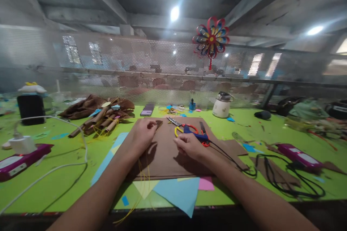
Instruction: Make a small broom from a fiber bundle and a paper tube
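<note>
My left hand (145, 132) is closed over the left part of a brown board (165, 162), with a small brown paper piece (159, 124) at its fingertips. Thin yellow strings (144, 177) hang below that hand and trail over the table's front edge. My right hand (189, 145) is pinched shut to the right; anything between its fingertips is too small to make out. Just beyond it lie a blue glue gun (202, 137) with a black cord and scissors (171, 120) with red and yellow handles nearby. Blue paper (180, 191) sticks out under the board's front edge.
Brown paper rolls (104, 122) with yellow strings lie at the left. A white cable (86, 140) and purple power strips (299, 157) flank the board, with a looped black cord (267, 173) at the right. A white bottle (221, 106) stands behind, before a perforated screen (162, 86).
</note>
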`<state>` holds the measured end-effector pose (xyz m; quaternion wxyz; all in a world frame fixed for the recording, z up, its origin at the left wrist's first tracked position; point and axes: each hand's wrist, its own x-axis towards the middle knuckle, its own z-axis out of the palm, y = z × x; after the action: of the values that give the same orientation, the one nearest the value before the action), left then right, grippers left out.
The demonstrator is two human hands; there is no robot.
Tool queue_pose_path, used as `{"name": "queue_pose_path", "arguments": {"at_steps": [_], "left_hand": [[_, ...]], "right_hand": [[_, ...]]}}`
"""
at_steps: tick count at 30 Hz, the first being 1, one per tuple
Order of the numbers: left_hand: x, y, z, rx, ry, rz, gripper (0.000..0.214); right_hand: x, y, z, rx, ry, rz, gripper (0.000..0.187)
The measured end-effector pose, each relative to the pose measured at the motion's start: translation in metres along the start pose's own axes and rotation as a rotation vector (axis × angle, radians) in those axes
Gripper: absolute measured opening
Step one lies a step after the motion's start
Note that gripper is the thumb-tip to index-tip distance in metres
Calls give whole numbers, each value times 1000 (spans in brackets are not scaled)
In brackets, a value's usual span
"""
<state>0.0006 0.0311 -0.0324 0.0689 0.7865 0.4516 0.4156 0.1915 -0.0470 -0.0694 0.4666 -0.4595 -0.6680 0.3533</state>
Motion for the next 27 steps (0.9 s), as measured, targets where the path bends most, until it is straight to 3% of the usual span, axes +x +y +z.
{"name": "queue_pose_path", "arguments": {"at_steps": [2,4,6,11,15,17,20,23,25,27], "left_hand": [[-5,13,-2,-119,-135,69,28],[-12,24,-3,-408,-456,132,34],[-18,33,-2,-530,-627,173,34],[-24,42,-2,-559,-559,138,22],[-25,44,-7,-652,-503,100,20],[-27,46,-10,-598,-417,172,17],[-28,47,-12,-469,-285,401,16],[-28,46,-11,-348,-247,602,21],[-27,45,-10,-301,-258,639,25],[-28,44,-9,-299,-282,553,26]], "right_hand": [[1,-1,-1,-9,28,-25,41],[1,-3,-3,-20,58,-47,39],[0,-5,-4,-35,83,-58,39],[1,-12,-7,-19,69,-3,40],[0,-20,-10,263,-73,100,40],[-1,-23,-12,402,-162,163,40],[-2,-23,-14,545,-253,221,42],[-2,-22,-15,623,-292,238,43],[-2,-21,-15,637,-306,236,42],[-3,-21,-15,636,-314,232,41]]}}
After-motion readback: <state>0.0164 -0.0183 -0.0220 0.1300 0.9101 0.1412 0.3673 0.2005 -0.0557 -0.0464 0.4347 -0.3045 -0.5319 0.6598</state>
